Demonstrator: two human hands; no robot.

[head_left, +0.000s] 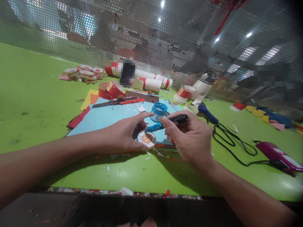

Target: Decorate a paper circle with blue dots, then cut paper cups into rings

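My left hand [129, 132] curls around a small round white disc [149, 142], thumb along its near edge and fingers at its far side. The disc has a red-and-orange printed centre and blue dots along its left part. My right hand [190, 137] grips a black marker pen [176, 120] whose lower end is smeared with blue paint; that end is over the disc's upper edge, and I cannot tell whether it touches. Just beyond my hands stands an uncapped jar of blue paint [156, 116]. Light blue paper [101, 121] lies under the disc and jar.
Red-handled scissors [132, 100] and a red paper ring [104, 90] lie behind the jar. Paper cups [151, 84] and a pile of discs [86, 73] are further back. To the right are a blue-handled corded tool [208, 113], its cable, and a purple device [279, 154].
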